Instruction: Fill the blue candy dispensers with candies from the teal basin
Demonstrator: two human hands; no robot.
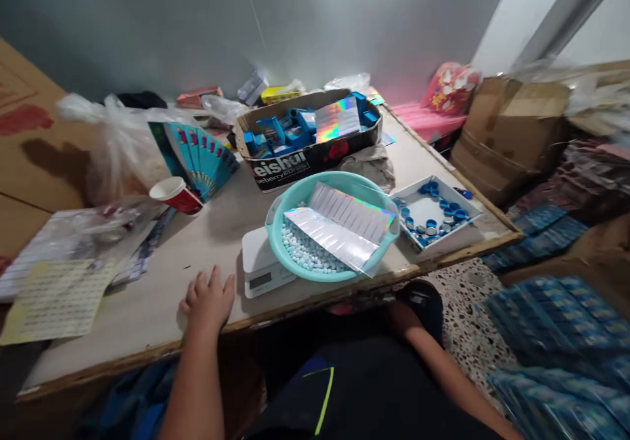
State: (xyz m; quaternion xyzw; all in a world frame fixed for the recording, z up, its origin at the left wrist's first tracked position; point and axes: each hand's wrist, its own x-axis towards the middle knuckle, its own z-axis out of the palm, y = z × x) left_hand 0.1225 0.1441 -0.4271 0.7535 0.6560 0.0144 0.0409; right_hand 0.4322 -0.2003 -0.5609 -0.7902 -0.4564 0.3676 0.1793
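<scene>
Nearest, dark clothing (367,387) below the table (170,256) edge. Left hand (209,295) spread flat on top, holding nothing, just left of one white scale (256,282); right hand (398,313) farther off, lowered past the edge, grip impossible to tell. Apparently on the scale: one teal basin (294,194), two silvery sheets (339,240) slanting lengthwise down rightward over uncounted white pellets (308,249).

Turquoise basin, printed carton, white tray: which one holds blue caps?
The shallow white tray at right: round blue caps lie loose inside. The turquoise basin holds pale pellets and silvery sheets; the printed carton, blue boxes.
</scene>
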